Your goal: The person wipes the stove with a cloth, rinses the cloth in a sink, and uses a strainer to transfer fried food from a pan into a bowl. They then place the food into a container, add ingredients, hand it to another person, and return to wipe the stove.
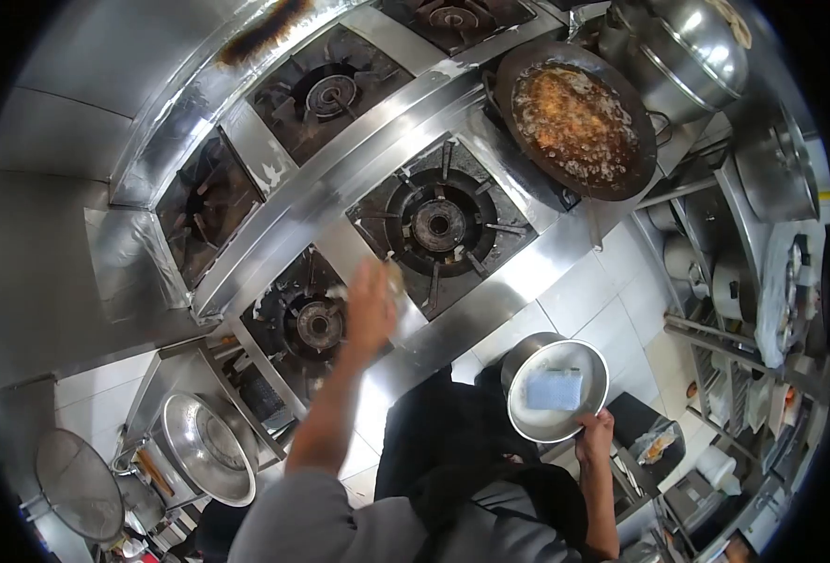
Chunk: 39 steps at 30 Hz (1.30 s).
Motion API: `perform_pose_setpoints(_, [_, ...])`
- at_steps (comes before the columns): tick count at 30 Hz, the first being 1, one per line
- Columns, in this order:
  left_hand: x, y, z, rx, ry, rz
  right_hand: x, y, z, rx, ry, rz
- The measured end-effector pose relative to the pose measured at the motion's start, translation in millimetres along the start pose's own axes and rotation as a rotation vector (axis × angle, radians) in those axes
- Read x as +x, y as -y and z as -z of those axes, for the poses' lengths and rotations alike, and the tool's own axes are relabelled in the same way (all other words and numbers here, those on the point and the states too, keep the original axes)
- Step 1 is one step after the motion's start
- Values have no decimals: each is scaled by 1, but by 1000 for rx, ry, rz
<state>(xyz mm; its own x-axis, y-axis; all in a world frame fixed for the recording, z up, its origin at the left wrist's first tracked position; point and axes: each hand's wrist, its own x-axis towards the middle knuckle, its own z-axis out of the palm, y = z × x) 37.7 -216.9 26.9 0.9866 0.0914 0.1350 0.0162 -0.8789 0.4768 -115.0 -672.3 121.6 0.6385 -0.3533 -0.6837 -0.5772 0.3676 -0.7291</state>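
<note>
Right hand (595,433) clamps the near rim of one steel bowl (537,427), fingers curled over the edge, held below the stove front. One blue cloth (555,389) lies inside it, flat on the bottom.

Left hand (370,310) reaches out over the stove (490,291), between the near-left burner (318,324) and the centre burner (436,225). It is motion-blurred; something pale shows at the fingertips, but whether the grip is closed on it I cannot tell.

Head view, counts: five burners visible, all unlit as far as I can see. One wok (574,117) on the far-right burner, full of browned food in bubbling oil. One lidded pot (692,52) just beyond it. One empty basin (210,446) and one mesh skimmer (79,483) low left.

Handling, judged: bowl is stiff, thin steel, light, likely slick if wet; the rim is the sound hold, as taken. Cloth is soft, limp, probably damp; pinch anywhere.
</note>
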Motion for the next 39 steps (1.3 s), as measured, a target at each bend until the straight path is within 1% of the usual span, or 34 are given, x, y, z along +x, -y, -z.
perform_pose_setpoints(2, [-64, -43, -27, -226, 123, 131, 15, -7, 26, -26, 26, -15])
perform_pose_setpoints(3, [-94, -50, -35, -190, 160, 13, 23, -8, 40, -60, 36, -32])
perform_pose_setpoints(4, [-108, -58, -42, -153, 196, -105, 27, -5, 48, -48, 34, -21])
perform_pose_setpoints(6, [-76, -87, 6, -160, 232, 12, 30, 5, 49, -58, 1, -22])
perform_pose_setpoints(7, [-58, -84, 10, -388, -69, 250, 29, 16, 52, -68, 5, -91])
perform_pose_setpoints(9, [-16, -41, 18, -271, -523, 415, 36, 18, 63, -53, -1, -67])
perform_pose_setpoints(10, [3, 13, 13, 78, -659, 341, 38, 20, 68, -52, -11, -51])
perform_pose_setpoints(11, [17, 87, -8, 161, -557, 371, 38, 25, 72, -47, -13, -60])
perform_pose_setpoints(12, [33, 136, -28, 243, -453, 400, 42, 23, 79, -44, -9, -54])
perform_pose_setpoints(13, [63, 113, -28, 295, -296, 445, 46, 20, 86, -41, -25, -21])
perform_pose_setpoints(14, [96, 80, -37, 277, -279, 421, 52, 17, 90, -40, -43, 14])
perform_pose_setpoints(15, [130, 45, -44, 259, -262, 397, 52, 25, 88, -59, -40, -7])
perform_pose_setpoints(16, [160, 23, -58, 174, -380, 301, 57, 20, 90, -58, -47, -3])
perform_pose_setpoints(18, [219, -4, -80, 310, -257, 70, 62, 14, 100, -4, -45, 7])
perform_pose_setpoints(20, [273, -45, -102, -154, -211, 248, 62, 20, 90, 21, -94, -15])
perform_pose_setpoints(22, [315, -68, -138, -272, -235, -2, 64, 22, 88, 21, -108, -77])
perform_pose_setpoints(23, [322, -87, -149, -141, -231, -41, 69, 14, 89, 11, -118, 7])
perform_pose_setpoints(24, [325, -110, -152, -12, -224, -78, 68, 12, 89, 2, -132, 5])
perform_pose_setpoints(26, [298, -156, -137, 11, 22, -68, 71, 17, 78, 50, -167, -34])
perform_pose_setpoints(27, [272, -176, -149, -89, -105, -149, 69, 25, 69, 71, -132, -51])
perform_pose_setpoints(28, [242, -185, -158, -121, -115, -271, 68, 28, 60, 75, -133, -52])
perform_pose_setpoints(29, [213, -195, -166, -153, -120, -394, 68, 30, 53, 84, -114, -35])
perform_pose_setpoints(30, [200, -197, -170, -121, -15, -556, 71, 34, 46, 93, -95, -12])
perform_pose_setpoints(31, [206, -191, -174, -128, -15, -564, 71, 37, 40, 97, -102, -6])
perform_pose_setpoints(33, [227, -164, -173, -287, 173, -529, 70, 41, 31, 81, -62, -8])
perform_pose_setpoints(34, [247, -155, -156, -71, 192, -378, 68, 46, 25, 80, -74, -2])
perform_pose_setpoints(36, [277, -166, -129, -81, -114, -293, 60, 55, 15, 125, -78, -58])
perform_pose_setpoints(38, [243, -175, -155, -236, -86, -259, 66, 43, 25, 124, -82, -13])
perform_pose_setpoints(39, [218, -194, -153, -181, -175, -391, 60, 51, 14, 154, -100, -25])
